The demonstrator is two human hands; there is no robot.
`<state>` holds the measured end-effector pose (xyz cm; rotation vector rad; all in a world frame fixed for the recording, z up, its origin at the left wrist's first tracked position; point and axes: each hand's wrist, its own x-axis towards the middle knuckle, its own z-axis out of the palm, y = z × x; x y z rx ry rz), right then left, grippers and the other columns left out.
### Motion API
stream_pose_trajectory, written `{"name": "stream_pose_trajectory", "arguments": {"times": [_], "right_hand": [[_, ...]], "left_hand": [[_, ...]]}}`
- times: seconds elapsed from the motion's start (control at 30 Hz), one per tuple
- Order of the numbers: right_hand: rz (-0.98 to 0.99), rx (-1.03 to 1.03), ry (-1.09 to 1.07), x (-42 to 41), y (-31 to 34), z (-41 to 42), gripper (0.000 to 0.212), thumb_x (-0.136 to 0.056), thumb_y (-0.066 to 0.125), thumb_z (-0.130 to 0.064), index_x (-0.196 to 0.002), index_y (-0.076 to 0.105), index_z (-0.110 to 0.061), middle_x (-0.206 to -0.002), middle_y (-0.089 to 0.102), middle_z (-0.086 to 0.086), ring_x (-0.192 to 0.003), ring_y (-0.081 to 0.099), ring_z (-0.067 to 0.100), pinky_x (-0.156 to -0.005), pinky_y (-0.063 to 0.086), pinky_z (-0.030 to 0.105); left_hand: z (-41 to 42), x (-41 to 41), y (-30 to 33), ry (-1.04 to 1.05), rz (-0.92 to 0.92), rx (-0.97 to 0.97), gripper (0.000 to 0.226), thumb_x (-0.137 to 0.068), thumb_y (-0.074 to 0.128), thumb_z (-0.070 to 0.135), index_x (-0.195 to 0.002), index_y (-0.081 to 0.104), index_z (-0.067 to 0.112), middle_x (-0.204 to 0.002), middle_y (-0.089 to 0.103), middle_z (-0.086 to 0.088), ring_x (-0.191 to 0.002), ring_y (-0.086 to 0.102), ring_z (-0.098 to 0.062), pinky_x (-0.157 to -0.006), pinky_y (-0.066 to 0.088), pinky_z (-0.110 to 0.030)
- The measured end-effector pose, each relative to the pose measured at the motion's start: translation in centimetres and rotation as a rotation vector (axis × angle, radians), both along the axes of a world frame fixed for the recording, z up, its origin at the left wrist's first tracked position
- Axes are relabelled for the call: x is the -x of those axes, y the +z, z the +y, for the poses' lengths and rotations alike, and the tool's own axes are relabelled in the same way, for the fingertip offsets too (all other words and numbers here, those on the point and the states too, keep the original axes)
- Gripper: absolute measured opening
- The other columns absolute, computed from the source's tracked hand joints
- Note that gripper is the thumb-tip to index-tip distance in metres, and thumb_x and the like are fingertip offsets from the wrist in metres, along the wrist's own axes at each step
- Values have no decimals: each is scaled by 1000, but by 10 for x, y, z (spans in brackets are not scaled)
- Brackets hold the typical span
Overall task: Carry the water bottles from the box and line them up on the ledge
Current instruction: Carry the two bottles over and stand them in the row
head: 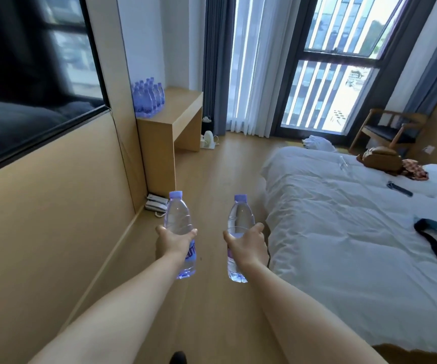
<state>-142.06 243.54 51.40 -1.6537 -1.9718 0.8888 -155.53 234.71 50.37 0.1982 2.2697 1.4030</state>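
Bed (343,219), white and rumpled, flanks the wooden floor. Left hand (174,241) grips one clear plastic bottle (179,219); right hand (246,244) grips another (239,216).

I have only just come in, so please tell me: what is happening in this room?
A person is carrying two water bottles, one upright in the left hand and one in the right hand. Ahead, a cluster of bottles already stands on the wooden ledge near the window. A bed is on the right.

Both arms stretched straight out front, bare forearms. Left hand (175,239) and right hand (246,244) each have fingers wrapped around something mid-body, thumbs inward.
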Motion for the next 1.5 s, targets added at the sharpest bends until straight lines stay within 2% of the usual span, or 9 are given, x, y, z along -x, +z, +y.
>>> {"name": "stream_pose_trajectory", "arguments": {"times": [0.23,0.33,0.43,0.57,0.73,1.0,1.07,1.33,1.5], "right_hand": [[-58,3,13,107,-21,139,57,-79,64,-53,-105,32,-14,-109,55,4,-98,58,27,-70,39,33],[-82,-11,-12,150,-17,201,57,-78,63,-53,-107,33,-14,-110,56,3,-92,54,24,-69,38,32],[-94,-8,-37,181,-10,245,63,-79,63,-52,-117,37,-10,-113,57,5,-99,57,25,-71,40,33],[-47,36,-47,230,-7,313,56,-80,64,-53,-103,31,-14,-114,56,6,-101,59,27,-71,41,33],[-37,61,-8,290,-15,411,59,-79,66,-54,-102,30,-14,-118,58,8,-106,60,31,-73,40,34],[-79,17,194,377,-18,580,64,-79,65,-53,-117,35,-10,-121,57,5,-106,60,27,-73,41,32],[-98,13,224,400,-12,613,65,-79,65,-54,-118,36,-10,-120,57,4,-105,60,26,-72,40,31],[1,78,338,508,-12,716,59,-74,70,-54,-101,32,-17,-95,56,-3,-85,58,23,-69,45,32],[54,90,374,595,-24,782,57,-73,72,-53,-98,33,-19,-86,52,-10,-77,56,14,-61,43,30]], "left_hand": [[139,129,-18,-17,-18,-27,69,-71,83,33,-117,37,11,-114,60,-13,-101,61,-35,-92,50,-46],[203,180,-10,-24,-17,-6,72,-73,81,34,-120,33,10,-118,59,-16,-103,60,-37,-92,49,-45],[251,209,0,-60,9,38,72,-74,81,34,-122,34,9,-119,58,-16,-105,59,-36,-91,49,-44],[322,244,2,-135,39,25,69,-74,82,32,-120,37,7,-117,58,-15,-104,59,-35,-92,49,-45],[417,294,-13,-176,36,28,62,-72,82,35,-107,36,12,-104,59,-10,-91,60,-30,-82,51,-39],[565,387,-8,-112,-20,-28,69,-72,83,35,-119,37,13,-96,54,-1,-87,56,-25,-76,45,-32],[589,410,-4,-116,-27,-34,66,-72,83,36,-114,36,16,-94,54,1,-88,56,-24,-75,45,-32],[673,511,-2,-154,-24,-6,72,-75,81,31,-127,35,13,-102,54,-1,-90,56,-19,-74,45,-31],[745,590,-9,-186,12,-1,65,-74,81,32,-116,34,16,-100,53,1,-76,52,-8,-56,36,-20]]}}
